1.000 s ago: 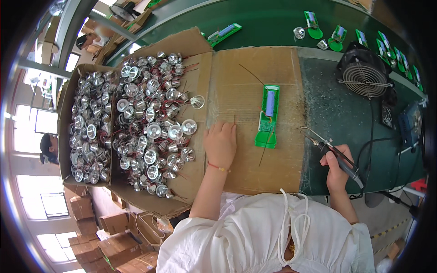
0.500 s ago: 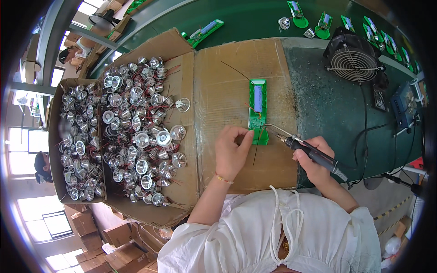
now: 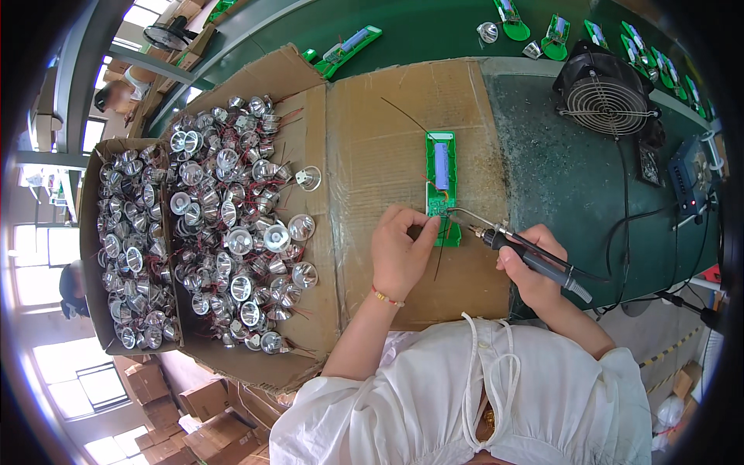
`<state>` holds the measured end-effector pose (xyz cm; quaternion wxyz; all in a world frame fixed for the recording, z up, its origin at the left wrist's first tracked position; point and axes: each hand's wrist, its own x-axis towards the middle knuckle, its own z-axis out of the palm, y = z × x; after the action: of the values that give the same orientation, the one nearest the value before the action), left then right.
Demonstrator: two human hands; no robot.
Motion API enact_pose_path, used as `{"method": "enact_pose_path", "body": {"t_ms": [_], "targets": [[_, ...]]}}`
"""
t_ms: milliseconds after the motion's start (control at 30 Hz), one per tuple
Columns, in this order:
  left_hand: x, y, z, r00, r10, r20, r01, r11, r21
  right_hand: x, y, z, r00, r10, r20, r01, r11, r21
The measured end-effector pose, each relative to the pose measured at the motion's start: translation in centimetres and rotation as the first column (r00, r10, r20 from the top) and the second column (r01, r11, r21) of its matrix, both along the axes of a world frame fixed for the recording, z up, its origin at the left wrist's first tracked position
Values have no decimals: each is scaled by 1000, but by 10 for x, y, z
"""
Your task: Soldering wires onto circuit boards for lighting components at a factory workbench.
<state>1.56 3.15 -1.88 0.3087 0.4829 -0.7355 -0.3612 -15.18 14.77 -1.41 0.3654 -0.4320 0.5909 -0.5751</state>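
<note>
An open green plastic housing (image 3: pixel 452 167) lies lengthwise on cardboard before me, with a blue-purple cylindrical battery (image 3: pixel 442 166) and a green circuit board (image 3: pixel 435 206) inside. My left hand (image 3: pixel 403 246) is closed in a pinch at the board's left edge; what its fingertips hold is too small to make out. My right hand (image 3: pixel 536 270) grips a black-handled soldering iron (image 3: pixel 535 262) with a thin curved metal tube along it. The iron's tip points left, at the lower end of the board. A dark thin wire (image 3: pixel 439 260) trails from there toward me.
Left stands a cardboard box (image 3: pixel 322 232) with many shiny reflector cups (image 3: pixel 240 240). A black fan (image 3: pixel 608 101) and a blue soldering station (image 3: pixel 686 180) stand right. More green housings (image 3: pixel 555 39) line the far bench. Two other people are at the left.
The whole view has shifted slightly. My left fingertips have moved a little up and right, closer against the board. The soldering iron stays at nearly the same spot on the board.
</note>
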Motion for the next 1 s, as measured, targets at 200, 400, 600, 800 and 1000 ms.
{"method": "enact_pose_path", "body": {"t_ms": [200,400,600,800,1000], "targets": [[-2,-3,5,999,-5,37,4,1000,12,-2,1,1,990,-95,101,101,993,-61],[-1,-3,6,998,1,65,-1,1000,-8,-2,3,3,983,-93,159,106,991,-79],[1,2,21,997,-76,-35,70,988,-136,-6,6,4,984,-106,142,112,993,-29],[4,1,11,954,-102,281,227,860,-457,-4,3,7,984,-90,153,95,995,-28],[5,-2,13,998,1,64,7,992,-126,-2,-1,2,998,-31,57,31,999,7]]}}
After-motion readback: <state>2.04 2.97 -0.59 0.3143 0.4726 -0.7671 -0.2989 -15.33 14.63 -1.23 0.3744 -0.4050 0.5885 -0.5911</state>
